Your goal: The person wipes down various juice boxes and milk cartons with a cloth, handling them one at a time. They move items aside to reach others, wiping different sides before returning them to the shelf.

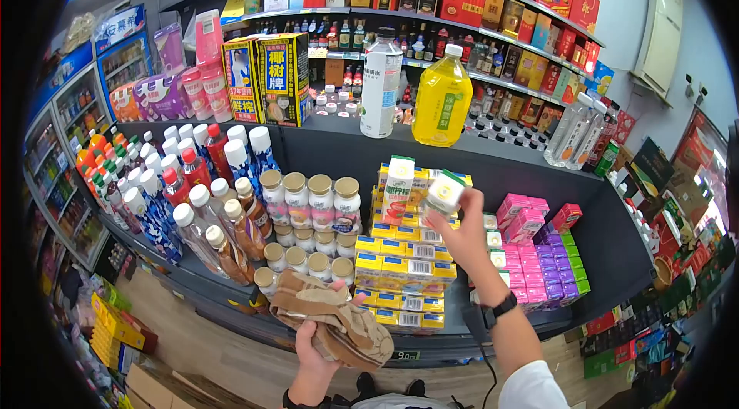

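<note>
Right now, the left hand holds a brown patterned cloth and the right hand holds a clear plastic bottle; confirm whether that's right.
Wrong about the right hand: the head view shows it holding a white, box-shaped carton. The left hand does hold the brown patterned cloth.

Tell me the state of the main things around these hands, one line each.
Brown patterned fabric cloth: crumpled, held in the left hand.
White, green-edged boxy carton: tilted, held in the right hand.
White carton with red lower print: upright.
Yellow translucent plastic bottle: upright, white cap on.
Tall white cylindrical bottle: upright.
White rounded jars with gold lids: upright, lids on.
</note>
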The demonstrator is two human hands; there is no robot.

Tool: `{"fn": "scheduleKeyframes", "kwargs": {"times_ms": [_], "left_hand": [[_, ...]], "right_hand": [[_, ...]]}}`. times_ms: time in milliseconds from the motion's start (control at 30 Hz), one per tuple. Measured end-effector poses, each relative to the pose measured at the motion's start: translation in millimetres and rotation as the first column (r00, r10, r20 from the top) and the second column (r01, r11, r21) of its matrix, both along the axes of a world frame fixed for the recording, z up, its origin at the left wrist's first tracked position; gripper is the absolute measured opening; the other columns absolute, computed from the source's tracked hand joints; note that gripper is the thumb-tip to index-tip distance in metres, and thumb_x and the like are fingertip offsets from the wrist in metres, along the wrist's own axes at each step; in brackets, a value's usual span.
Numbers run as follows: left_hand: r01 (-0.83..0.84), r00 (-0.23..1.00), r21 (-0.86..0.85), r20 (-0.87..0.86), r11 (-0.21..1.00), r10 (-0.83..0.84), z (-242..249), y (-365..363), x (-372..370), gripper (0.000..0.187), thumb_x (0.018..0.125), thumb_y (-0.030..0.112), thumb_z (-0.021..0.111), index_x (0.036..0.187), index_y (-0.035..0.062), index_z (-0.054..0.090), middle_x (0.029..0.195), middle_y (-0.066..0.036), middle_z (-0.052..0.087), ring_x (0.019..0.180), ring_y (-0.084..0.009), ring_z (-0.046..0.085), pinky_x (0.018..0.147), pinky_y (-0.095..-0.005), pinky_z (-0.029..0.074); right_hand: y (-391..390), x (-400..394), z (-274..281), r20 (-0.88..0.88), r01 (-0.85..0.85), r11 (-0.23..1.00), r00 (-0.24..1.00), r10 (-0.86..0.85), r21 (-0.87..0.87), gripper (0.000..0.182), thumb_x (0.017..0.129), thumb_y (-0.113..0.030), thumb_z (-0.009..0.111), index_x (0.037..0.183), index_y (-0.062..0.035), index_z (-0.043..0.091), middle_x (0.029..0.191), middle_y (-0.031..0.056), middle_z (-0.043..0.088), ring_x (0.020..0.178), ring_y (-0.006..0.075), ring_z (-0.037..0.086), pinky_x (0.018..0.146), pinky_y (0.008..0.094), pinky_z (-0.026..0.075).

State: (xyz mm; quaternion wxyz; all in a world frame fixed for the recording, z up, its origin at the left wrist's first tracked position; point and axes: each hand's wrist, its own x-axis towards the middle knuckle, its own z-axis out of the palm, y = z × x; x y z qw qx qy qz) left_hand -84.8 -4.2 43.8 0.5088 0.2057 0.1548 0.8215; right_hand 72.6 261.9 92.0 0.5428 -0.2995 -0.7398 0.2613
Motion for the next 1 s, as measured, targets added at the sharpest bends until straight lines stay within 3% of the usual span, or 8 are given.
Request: {"fn": "scheduleKeyframes", "kwargs": {"times_ms": [100, 233, 467, 567, 700, 800, 900, 1000], "left_hand": [[-0.276, 0.911, -0.158, -0.357, 0.948, 0.206, 15, 2, -4, 0.059, 0.098, 0.037, 0.049, 0.146, 0.0064, 0.036, 0.145, -0.018, 0.047, 0.123, -0.0358, 0.056, 0.101, -0.0506, 0.049], [-0.562, 0.665, -0.045, -0.619, 0.826, 0.418, -1, 15, -4, 0.062, 0.094, 0.013, 0.061, 0.147, 0.0045, 0.030, 0.140, -0.015, 0.050, 0.121, -0.0271, 0.057, 0.103, -0.0432, 0.048], [-0.262, -0.128, 0.426, -0.905, 0.866, 0.406, 40, 1, -9, 0.049, 0.069, 0.013, 0.079, 0.114, -0.0018, 0.066, 0.114, -0.019, 0.067, 0.090, -0.0325, 0.069, 0.077, -0.0351, 0.055], [-0.177, -0.031, 0.487, -0.871, 0.855, 0.490, 27, -8, 12, 0.048, 0.066, 0.015, 0.081, 0.109, -0.0006, 0.068, 0.112, -0.019, 0.067, 0.086, -0.0340, 0.069, 0.073, -0.0370, 0.056], [-0.448, 0.697, -0.013, -0.631, 0.894, 0.340, 6, -8, 34, 0.046, 0.086, 0.016, 0.070, 0.125, -0.0048, 0.058, 0.120, -0.018, 0.065, 0.100, -0.0273, 0.068, 0.086, -0.0337, 0.053], [-0.422, 0.514, 0.150, -0.772, 0.894, 0.372, 22, -5, 39, 0.045, 0.091, 0.013, 0.062, 0.130, -0.0063, 0.053, 0.120, -0.019, 0.064, 0.105, -0.0280, 0.066, 0.091, -0.0346, 0.050], [-0.309, 0.374, 0.211, -0.870, 0.927, 0.322, 14, -10, 38, 0.046, 0.088, 0.013, 0.065, 0.130, -0.0047, 0.055, 0.123, -0.024, 0.062, 0.106, -0.0342, 0.066, 0.093, -0.0364, 0.050], [-0.328, 0.263, 0.284, -0.889, 0.901, 0.376, 4, -15, 46, 0.047, 0.087, 0.012, 0.067, 0.129, -0.0044, 0.057, 0.120, -0.024, 0.063, 0.105, -0.0322, 0.066, 0.093, -0.0356, 0.049]], "right_hand": [[-56, 23, 12, -0.163, -0.114, 0.994, 0.980, 0.111, -0.004, 0.064, 0.078, -0.015, 0.082, 0.124, 0.0023, 0.042, 0.115, 0.0182, 0.057, 0.108, 0.0253, 0.061, 0.090, 0.0379, 0.050], [-155, 43, 38, 0.511, -0.290, 0.906, 0.854, 0.099, 0.308, 0.077, 0.071, -0.019, 0.083, 0.141, -0.0090, 0.053, 0.105, 0.0121, 0.061, 0.085, 0.0222, 0.066, 0.071, 0.0330, 0.056], [-187, 48, 43, 0.390, -0.068, 0.975, 0.920, -0.020, 0.211, 0.078, 0.067, -0.013, 0.081, 0.140, -0.0086, 0.055, 0.100, 0.0131, 0.061, 0.077, 0.0277, 0.066, 0.064, 0.0357, 0.056], [-179, 55, 42, 0.163, -0.058, 0.996, 0.986, 0.045, 0.074, 0.081, 0.077, -0.011, 0.076, 0.148, 0.0011, 0.039, 0.118, 0.0199, 0.058, 0.106, 0.0287, 0.063, 0.088, 0.0375, 0.052], [-209, 45, 10, -0.311, -0.435, 0.882, 0.876, 0.369, -0.180, 0.084, 0.090, -0.019, 0.068, 0.153, 0.0085, 0.020, 0.141, 0.0216, 0.046, 0.122, 0.0276, 0.054, 0.103, 0.0410, 0.043], [-229, 29, -25, 0.030, -0.258, 0.966, 0.966, 0.258, 0.011, 0.084, 0.093, -0.018, 0.065, 0.155, 0.0059, 0.014, 0.141, 0.0188, 0.046, 0.120, 0.0263, 0.054, 0.103, 0.0387, 0.043], [-229, 17, -6, -0.476, -0.446, 0.858, 0.830, 0.290, -0.255, 0.084, 0.095, -0.016, 0.062, 0.157, 0.0009, 0.008, 0.140, 0.0187, 0.047, 0.119, 0.0255, 0.055, 0.097, 0.0356, 0.048], [-217, 21, 7, -0.447, -0.408, 0.845, 0.864, 0.234, -0.346, 0.080, 0.095, -0.008, 0.055, 0.158, -0.0017, 0.006, 0.136, 0.0168, 0.049, 0.111, 0.0225, 0.059, 0.090, 0.0351, 0.052]]}}
